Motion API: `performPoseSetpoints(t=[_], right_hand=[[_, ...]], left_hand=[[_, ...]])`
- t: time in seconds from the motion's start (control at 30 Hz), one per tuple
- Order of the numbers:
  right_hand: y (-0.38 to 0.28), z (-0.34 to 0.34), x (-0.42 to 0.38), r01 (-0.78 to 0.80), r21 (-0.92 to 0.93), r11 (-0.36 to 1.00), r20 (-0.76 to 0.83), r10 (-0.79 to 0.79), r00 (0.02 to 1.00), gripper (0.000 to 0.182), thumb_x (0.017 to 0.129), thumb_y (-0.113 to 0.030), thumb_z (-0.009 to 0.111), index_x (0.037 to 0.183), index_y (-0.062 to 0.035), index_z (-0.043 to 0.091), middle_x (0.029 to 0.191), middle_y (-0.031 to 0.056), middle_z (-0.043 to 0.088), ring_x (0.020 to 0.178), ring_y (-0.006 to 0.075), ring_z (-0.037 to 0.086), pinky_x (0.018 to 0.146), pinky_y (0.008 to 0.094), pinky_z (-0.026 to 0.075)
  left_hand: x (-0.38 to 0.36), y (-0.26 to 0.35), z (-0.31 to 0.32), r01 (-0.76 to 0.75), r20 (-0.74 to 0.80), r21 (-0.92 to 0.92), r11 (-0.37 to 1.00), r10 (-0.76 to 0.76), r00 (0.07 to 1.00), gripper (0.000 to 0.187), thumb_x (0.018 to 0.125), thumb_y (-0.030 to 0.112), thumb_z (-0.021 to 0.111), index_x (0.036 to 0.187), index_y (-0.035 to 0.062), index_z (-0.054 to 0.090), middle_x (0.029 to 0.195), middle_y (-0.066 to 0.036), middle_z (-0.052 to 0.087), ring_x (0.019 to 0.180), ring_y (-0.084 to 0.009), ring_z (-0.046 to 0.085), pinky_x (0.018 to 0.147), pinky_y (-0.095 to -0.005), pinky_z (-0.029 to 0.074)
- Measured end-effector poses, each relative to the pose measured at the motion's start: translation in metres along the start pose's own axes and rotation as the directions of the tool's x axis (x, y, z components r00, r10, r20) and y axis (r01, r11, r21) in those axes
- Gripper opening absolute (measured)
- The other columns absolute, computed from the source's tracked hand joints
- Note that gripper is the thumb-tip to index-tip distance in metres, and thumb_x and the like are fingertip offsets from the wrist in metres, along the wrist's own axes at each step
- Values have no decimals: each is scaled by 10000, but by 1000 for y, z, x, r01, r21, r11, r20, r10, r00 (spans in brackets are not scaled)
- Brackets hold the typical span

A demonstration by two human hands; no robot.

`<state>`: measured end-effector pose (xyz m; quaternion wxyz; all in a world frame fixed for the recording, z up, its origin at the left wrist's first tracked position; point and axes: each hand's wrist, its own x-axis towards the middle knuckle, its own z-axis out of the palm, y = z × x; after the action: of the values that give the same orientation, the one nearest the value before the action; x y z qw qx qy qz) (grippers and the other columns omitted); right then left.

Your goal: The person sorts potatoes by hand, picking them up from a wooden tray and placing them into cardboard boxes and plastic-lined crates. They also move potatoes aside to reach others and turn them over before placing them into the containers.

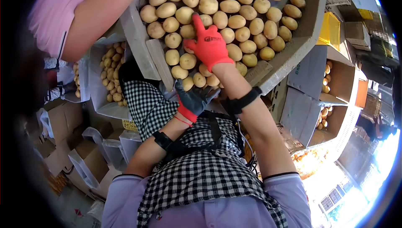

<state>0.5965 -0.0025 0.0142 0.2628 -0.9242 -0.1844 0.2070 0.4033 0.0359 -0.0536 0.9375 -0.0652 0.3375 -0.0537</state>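
Note:
Many yellow-brown potatoes lie spread across a grey sorting table at the top of the view. My right hand, in a red glove, reaches over them with its back upward. Its index finger and thumb are stretched apart, and the index fingertip touches or hovers just above a potato. The other fingers are partly hidden. At the table's near edge, my left hand is turned with its dark palm upward and its fingers spread, just below several potatoes. Nothing shows in its palm.
Another person's arm leans in from the upper left. Lined boxes of potatoes stand left of the table, with open cardboard boxes below. To the right are more cartons and a yellow crate. Boards edge the table.

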Motion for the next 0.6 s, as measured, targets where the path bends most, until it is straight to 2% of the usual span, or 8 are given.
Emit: performPoseSetpoints(t=[0.03,0.1,0.2,0.23,0.3,0.37,0.5,0.6], right_hand=[[-2,7,-4,59,2,998,-198,-57,978,821,846,-452,752,1536,-212,377,1178,309,596,992,446,658,836,499,563],[-8,-15,-2,-57,101,993,26,55,998,715,860,-389,743,1484,-225,435,1127,251,607,979,413,664,767,500,566],[-10,7,-3,50,-292,955,27,-45,999,593,895,-390,688,1401,-139,506,1052,144,728,952,351,715,718,463,554],[-15,11,-8,83,-428,900,56,-65,996,583,904,-388,675,1396,-119,514,1057,136,734,957,327,722,705,454,547],[-23,18,-12,87,-460,884,81,-56,995,590,915,-383,665,1405,-96,504,1049,124,740,951,312,727,697,444,541],[-25,24,-10,103,-492,865,119,-51,992,598,927,-378,655,1415,-72,494,1041,111,747,946,297,731,689,434,534],[-12,33,-8,22,-337,941,167,37,985,567,963,-320,591,1457,-101,421,1057,113,749,920,288,738,689,441,531],[18,36,-4,71,101,992,158,-86,984,616,967,-337,595,1529,-205,381,1069,155,741,920,330,732,735,486,545]], left_hand=[[5,-1,-7,-40,-9,-10,999,40,999,923,842,720,605,1533,132,436,1506,-146,515,1371,-376,499,1172,-646,340],[9,6,-26,-10,43,12,1000,9,999,780,888,587,620,1495,118,478,1485,-147,541,1361,-368,514,1158,-616,381],[12,13,-44,6,205,79,997,-22,979,557,948,434,626,1400,113,576,1474,-141,563,1338,-352,542,1133,-566,428],[12,11,-47,18,204,93,995,-37,978,557,948,434,626,1400,113,576,1474,-141,563,1338,-352,542,1133,-566,428],[8,1,-37,4,-80,117,993,5,997,591,948,514,628,1390,124,593,1436,-127,602,1311,-344,563,1124,-537,442],[4,-2,-28,52,-77,126,991,-42,996,665,928,599,638,1408,142,585,1411,-114,625,1297,-338,574,1112,-519,451],[3,-6,-23,-32,-144,260,965,71,987,772,880,736,612,1402,169,572,1402,-74,613,1245,-303,595,1053,-496,479],[8,-1,-23,-14,-67,294,956,36,997,925,855,817,539,1519,177,466,1506,-127,533,1344,-379,523,1114,-600,412]])
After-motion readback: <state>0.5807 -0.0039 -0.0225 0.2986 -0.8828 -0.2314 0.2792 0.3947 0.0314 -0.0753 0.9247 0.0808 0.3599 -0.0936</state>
